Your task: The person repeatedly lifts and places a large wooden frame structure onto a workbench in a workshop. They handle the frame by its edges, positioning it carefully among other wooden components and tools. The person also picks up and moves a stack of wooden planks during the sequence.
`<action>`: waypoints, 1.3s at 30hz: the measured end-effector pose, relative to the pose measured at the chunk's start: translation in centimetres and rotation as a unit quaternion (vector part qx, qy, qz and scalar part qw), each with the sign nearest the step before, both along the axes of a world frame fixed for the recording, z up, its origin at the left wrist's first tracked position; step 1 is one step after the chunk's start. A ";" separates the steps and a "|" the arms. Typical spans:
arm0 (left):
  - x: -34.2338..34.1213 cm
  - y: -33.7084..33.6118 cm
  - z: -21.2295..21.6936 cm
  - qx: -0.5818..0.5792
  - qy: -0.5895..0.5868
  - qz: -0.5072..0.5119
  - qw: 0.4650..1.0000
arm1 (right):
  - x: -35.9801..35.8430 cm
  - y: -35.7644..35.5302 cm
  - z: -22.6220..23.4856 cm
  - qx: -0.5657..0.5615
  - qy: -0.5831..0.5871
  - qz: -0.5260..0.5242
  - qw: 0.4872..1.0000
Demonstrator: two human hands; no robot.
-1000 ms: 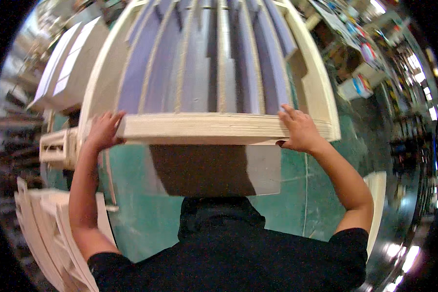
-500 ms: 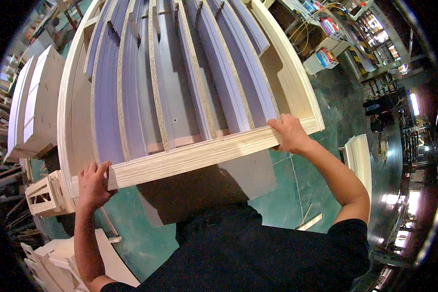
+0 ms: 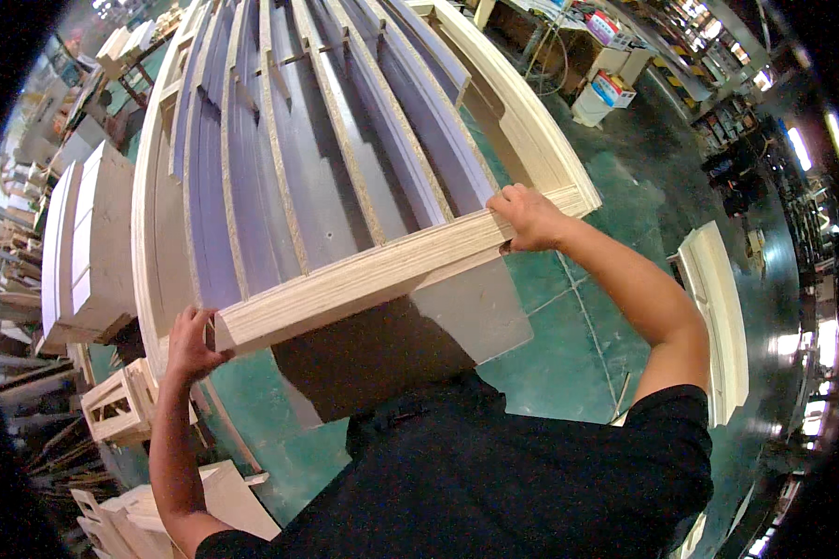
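Evidently, the left hand [image 3: 194, 347] and right hand [image 3: 535, 222] each grip the near rail [image 3: 364, 281] of a wooden frame [image 3: 534, 121], fingers over its top edge. They sit near opposite ends, presumably for balance. Beyond both hands, purple-faced boards [image 3: 216, 244] stand on edge, apparently spaced as ribs. Below, between the hands, a grey panel [image 3: 480, 312] lies partly shadowed.

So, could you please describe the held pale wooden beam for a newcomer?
Find the large pale wooden frame containing lavender-sided boards. The pale wooden beam closes its near end. Unlike those boards, it runs crosswise, gripped by left hand and right hand.
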State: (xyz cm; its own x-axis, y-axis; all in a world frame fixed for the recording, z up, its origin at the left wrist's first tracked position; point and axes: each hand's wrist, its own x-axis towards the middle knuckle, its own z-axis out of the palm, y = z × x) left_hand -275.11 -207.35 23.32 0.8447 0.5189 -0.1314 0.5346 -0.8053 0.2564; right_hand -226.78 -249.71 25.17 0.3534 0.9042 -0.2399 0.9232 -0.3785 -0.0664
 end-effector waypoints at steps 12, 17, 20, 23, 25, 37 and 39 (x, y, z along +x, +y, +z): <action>-0.1 0.4 2.0 0.041 0.045 -0.059 0.996 | 1.0 -2.5 0.5 0.021 -0.021 0.037 0.999; -0.2 -1.8 3.6 0.027 0.056 -0.063 0.996 | 1.3 -4.1 2.1 0.064 0.000 0.062 0.996; 0.5 -2.9 5.2 0.016 0.075 -0.058 0.995 | 1.5 -5.3 3.5 0.056 -0.006 0.058 0.997; 1.2 -3.9 4.5 0.010 0.055 -0.059 0.997 | 1.6 -6.0 4.7 0.043 -0.006 0.043 0.998; 2.6 -4.7 4.2 0.019 0.059 -0.069 0.996 | 3.1 -7.2 5.3 0.044 0.008 0.045 0.998; 15.9 -18.3 7.0 0.002 0.038 -0.027 0.999 | 17.9 -20.3 5.0 0.031 -0.001 0.070 0.997; 18.2 -21.5 6.6 -0.046 0.036 -0.008 0.998 | 20.2 -22.7 5.4 0.000 -0.015 0.041 0.999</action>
State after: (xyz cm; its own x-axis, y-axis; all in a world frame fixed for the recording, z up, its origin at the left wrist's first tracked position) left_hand -256.94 -228.85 29.92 0.8396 0.4880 -0.2384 0.5412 -0.7893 0.2900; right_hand -206.62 -272.40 30.52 0.2852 0.9306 -0.2297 0.9527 -0.3015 -0.0388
